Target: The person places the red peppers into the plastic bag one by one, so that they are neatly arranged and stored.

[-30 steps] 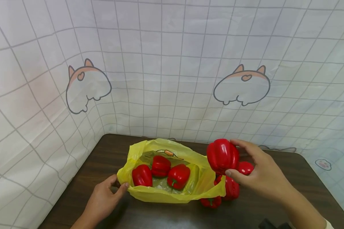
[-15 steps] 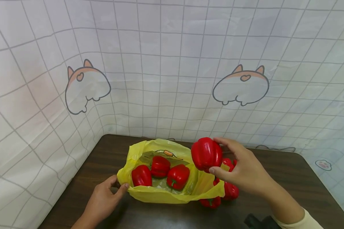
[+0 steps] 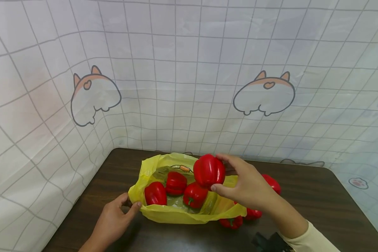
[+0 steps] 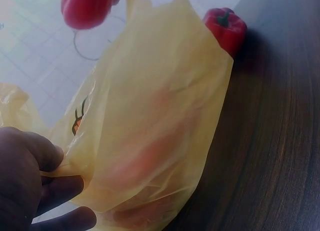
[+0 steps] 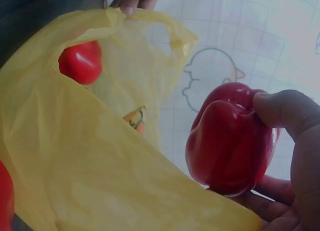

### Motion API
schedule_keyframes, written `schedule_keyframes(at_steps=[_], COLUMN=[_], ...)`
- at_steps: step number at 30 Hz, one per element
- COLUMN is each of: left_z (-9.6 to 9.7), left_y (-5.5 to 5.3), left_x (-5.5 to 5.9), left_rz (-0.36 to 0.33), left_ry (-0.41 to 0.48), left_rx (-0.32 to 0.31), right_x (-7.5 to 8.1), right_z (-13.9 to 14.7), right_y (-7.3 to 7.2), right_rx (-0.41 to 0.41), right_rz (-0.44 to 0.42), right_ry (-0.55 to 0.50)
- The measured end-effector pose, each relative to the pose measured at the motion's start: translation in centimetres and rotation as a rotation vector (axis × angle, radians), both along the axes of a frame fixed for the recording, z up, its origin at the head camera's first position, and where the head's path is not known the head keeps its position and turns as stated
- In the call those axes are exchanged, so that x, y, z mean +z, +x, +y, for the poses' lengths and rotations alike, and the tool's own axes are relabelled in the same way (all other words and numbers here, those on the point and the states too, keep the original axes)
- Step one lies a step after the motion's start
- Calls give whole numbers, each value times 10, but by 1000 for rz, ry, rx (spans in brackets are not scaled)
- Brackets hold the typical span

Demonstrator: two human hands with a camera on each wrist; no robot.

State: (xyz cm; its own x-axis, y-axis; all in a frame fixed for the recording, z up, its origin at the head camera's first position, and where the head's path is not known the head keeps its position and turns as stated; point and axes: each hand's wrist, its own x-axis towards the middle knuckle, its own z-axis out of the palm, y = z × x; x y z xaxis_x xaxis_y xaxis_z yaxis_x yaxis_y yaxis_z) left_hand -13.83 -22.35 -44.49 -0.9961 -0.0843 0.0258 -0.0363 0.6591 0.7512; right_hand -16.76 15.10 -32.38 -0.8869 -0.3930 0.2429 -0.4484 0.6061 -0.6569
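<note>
A yellow plastic bag lies on the table with its mouth spread wide. Inside it rest three red bell peppers, among them a left one, a back one and a right one. My left hand pinches the bag's left rim between thumb and fingers, also seen on the edge in the left wrist view. Above the bag's right half, my right hand grips another red bell pepper, thumb and fingers round its ends, as the right wrist view also shows.
More red bell peppers lie right of the bag: one at its front corner, one beside that, one farther back behind the right arm. A dark object shows beneath the right sleeve. A grid-patterned sheet hangs behind the dark wooden table.
My right hand has carried the bell pepper leftward from beside the bag to over its opening. The left hand has kept its pinch on the rim and barely moved.
</note>
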Motion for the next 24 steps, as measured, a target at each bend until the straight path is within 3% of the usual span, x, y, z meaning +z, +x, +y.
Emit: schedule_keyframes(at_steps=[24], left_z=[-2], left_y=[0], left_x=[-3], left_rz=[15], left_ry=[-3], left_rx=[-13], right_x=[-31], right_z=[-42], right_y=[-7], right_rx=[-11], right_rz=[-100], right_ry=[-1])
